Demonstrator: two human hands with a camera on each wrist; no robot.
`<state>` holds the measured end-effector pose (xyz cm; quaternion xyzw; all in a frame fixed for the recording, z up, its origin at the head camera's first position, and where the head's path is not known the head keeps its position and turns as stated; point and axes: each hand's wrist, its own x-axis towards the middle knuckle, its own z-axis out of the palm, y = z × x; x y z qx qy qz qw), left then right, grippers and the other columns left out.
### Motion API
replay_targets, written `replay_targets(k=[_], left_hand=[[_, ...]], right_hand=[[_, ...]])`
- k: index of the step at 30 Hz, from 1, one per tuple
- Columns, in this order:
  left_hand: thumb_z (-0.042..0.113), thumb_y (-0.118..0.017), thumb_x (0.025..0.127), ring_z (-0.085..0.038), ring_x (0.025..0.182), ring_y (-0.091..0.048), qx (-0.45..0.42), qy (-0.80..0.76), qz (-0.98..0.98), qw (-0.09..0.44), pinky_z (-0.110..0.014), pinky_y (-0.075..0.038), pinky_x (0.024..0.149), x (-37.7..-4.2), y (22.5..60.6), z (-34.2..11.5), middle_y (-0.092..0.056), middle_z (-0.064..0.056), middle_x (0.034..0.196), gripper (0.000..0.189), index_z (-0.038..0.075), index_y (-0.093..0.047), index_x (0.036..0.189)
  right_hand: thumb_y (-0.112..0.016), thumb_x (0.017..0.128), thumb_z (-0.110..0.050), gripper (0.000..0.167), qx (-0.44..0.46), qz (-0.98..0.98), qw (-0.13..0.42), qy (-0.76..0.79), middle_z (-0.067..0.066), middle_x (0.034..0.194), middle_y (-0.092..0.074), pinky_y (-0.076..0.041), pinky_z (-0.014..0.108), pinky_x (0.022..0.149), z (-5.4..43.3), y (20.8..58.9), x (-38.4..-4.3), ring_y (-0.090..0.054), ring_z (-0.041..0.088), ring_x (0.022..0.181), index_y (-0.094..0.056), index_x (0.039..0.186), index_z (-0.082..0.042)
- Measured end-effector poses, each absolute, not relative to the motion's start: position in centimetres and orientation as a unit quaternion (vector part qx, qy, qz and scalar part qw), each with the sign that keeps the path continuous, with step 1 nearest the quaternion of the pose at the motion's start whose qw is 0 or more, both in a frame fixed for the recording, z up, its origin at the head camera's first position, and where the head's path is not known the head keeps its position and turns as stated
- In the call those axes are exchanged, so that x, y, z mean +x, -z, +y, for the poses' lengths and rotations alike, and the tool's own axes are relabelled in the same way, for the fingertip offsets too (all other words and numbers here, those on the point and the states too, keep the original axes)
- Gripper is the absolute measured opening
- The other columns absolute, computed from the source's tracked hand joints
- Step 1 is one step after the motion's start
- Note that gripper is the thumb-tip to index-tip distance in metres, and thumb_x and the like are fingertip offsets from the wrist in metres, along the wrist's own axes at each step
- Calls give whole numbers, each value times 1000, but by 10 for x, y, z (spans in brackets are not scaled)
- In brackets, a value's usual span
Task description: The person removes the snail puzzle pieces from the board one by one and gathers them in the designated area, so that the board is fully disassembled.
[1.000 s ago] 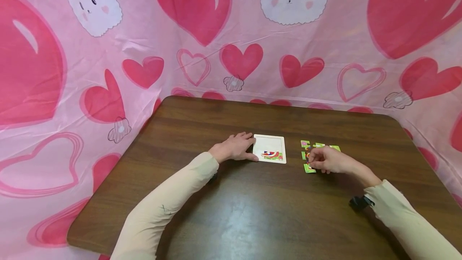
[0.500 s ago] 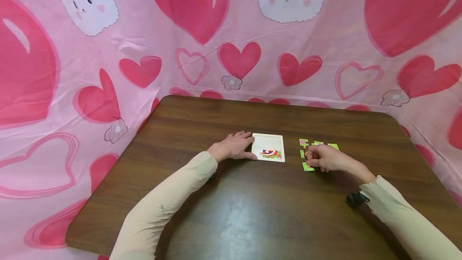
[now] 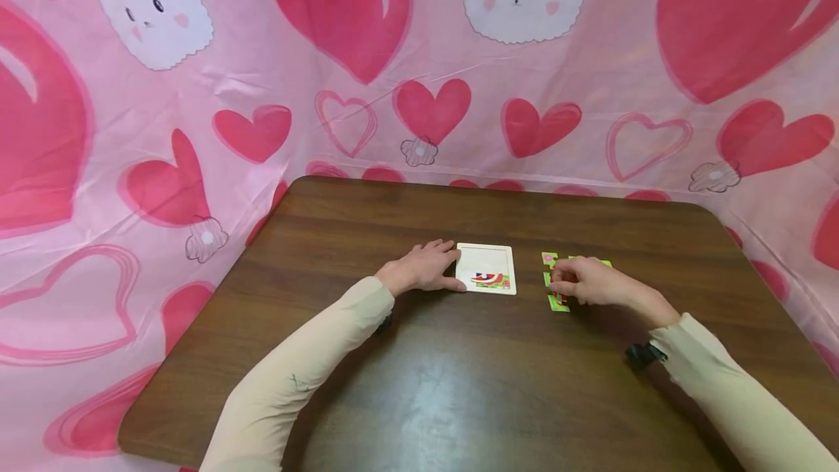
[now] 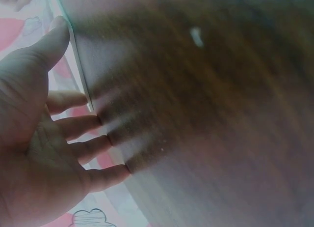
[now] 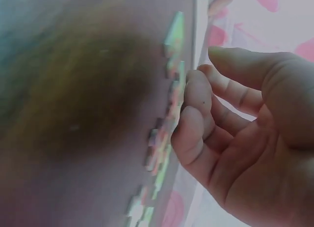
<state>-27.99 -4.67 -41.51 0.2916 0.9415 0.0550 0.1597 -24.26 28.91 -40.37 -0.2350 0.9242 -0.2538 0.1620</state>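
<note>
In the head view a white puzzle tray (image 3: 483,261) lies flat, with red, white and green puzzle pieces (image 3: 490,280) along its lower right. My left hand (image 3: 422,268) rests at the tray's left edge, fingers spread and fairly straight, thumb near the lower corner. To the right of the tray lie several loose puzzle pieces (image 3: 559,304), mostly green. Over them is my right hand (image 3: 593,282), which hides part of the group. In the right wrist view its curled fingers are close against the pieces (image 5: 175,35); whether a piece is pinched is hidden.
Both hands work above a brown wooden table (image 3: 419,370) with rounded corners. Behind it hangs a pink cloth (image 3: 485,144) printed with hearts and rabbit faces. A dark strap (image 3: 644,355) sits at my right wrist.
My right hand has shifted slightly left over the loose pieces, fingertips staying at them. My left hand stays by the tray. The head view has drifted a little.
</note>
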Motion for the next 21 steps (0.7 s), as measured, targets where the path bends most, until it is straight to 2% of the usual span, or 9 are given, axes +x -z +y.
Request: replay_targets(k=[6, 12, 18, 21], left_hand=[[65, -58, 88, -30, 152, -19, 290, -60, 941, 162, -58, -21, 119, -279, 413, -46, -23, -8, 164, 84, 17, -35, 153], [65, -58, 88, -31, 152, -19, 288, -62, 942, 163, -59, -21, 119, -279, 414, -46, -23, -9, 164, 84, 17, -36, 153], [65, -58, 88, -31, 152, -19, 290, -65, 941, 163, -59, -21, 119, -280, 415, -46, -23, -9, 164, 84, 17, -36, 153], [66, -58, 87, -31, 152, -19, 290, -65, 941, 163, -59, -21, 119, -280, 415, -47, -23, -9, 164, 84, 17, -36, 153]], right_hand=[[-63, 96, -19, 13, -236, 922, 133, 277, 7, 68, -61, -45, 29, 46, 280, 393, -248, -52, 12, 53, -64, 88, -9], [-64, 96, -22, 12, -233, 921, 118, 288, 7, 65, -58, -44, 31, 42, 264, 389, -251, -50, 13, 50, -64, 92, -10], [-66, 94, -19, 6, -244, 917, 106, 298, 4, 74, -60, -49, 27, 52, 245, 394, -255, -57, 14, 56, -63, 94, -14], [-67, 93, -19, 10, -249, 915, 107, 299, 1, 78, -61, -51, 27, 55, 238, 396, -256, -57, 13, 58, -63, 99, -12]])
